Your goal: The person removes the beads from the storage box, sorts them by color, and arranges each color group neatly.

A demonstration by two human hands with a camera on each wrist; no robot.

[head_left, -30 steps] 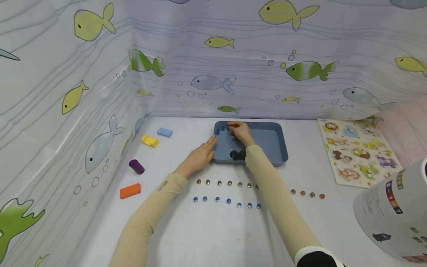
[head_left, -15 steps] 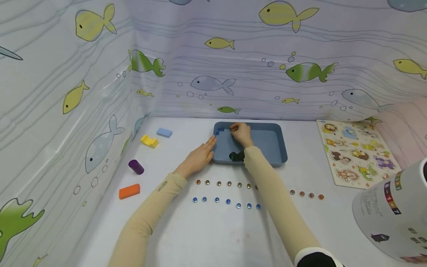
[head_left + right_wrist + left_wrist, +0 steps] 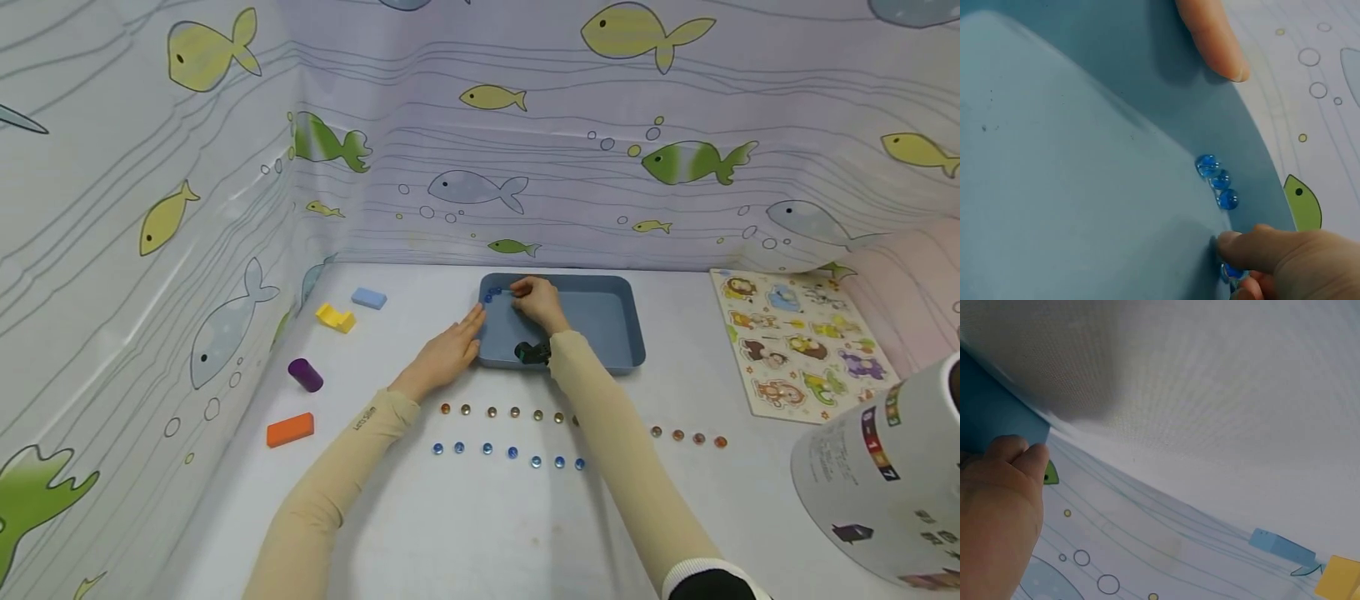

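1. Centrally, a blue tray sits on the bench, near the back wall.
2. Right hand reaches into the tray's far left corner; its fingers are curled, pinching a blue glass bead (partly hidden by the fingertips).
3. Three more blue beads lie in a touching row against the tray wall, just beside the pinched one.
4. Left hand lies flat, fingers straight, pressed against the tray's outer left wall, holding nothing.
5. Rows of amber beads and blue beads on the bench lie nearer the person.
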